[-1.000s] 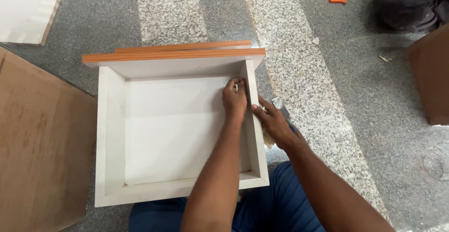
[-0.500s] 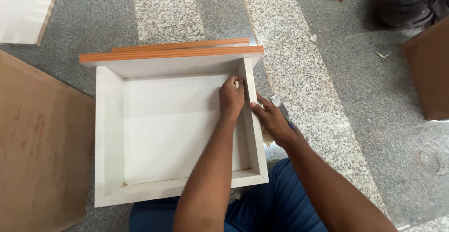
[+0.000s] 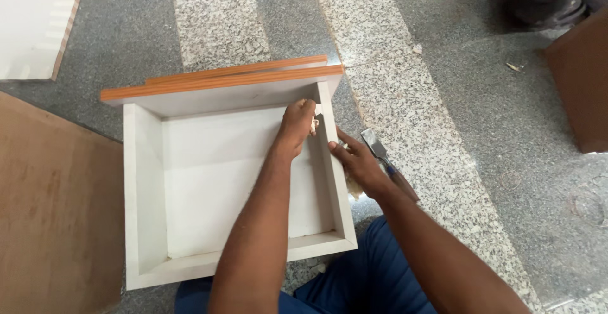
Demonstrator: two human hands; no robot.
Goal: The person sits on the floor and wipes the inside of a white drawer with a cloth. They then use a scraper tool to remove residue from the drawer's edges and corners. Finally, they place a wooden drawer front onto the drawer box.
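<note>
Head view | drawer (image 3: 190,181) on floor (image 3: 443,99), centre frame | left hand (image 3: 297,124) inside at its 2 o'clock corner, fingers curled against right wall | right hand (image 3: 358,162) outside that wall, fingers pressing it | chisel (image 3: 380,152) just beside right hand at 3 o'clock

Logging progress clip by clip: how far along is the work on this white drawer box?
Done: the drawer box stands assembled on the floor, four white walls, bottom panel and an orange-edged front. In hand: the left hand works inside the far right corner with something small and pale, too small to identify, while the right hand steadies the right wall from outside. A chisel lies by it. Left: whatever that corner needs; I cannot tell more.
</note>
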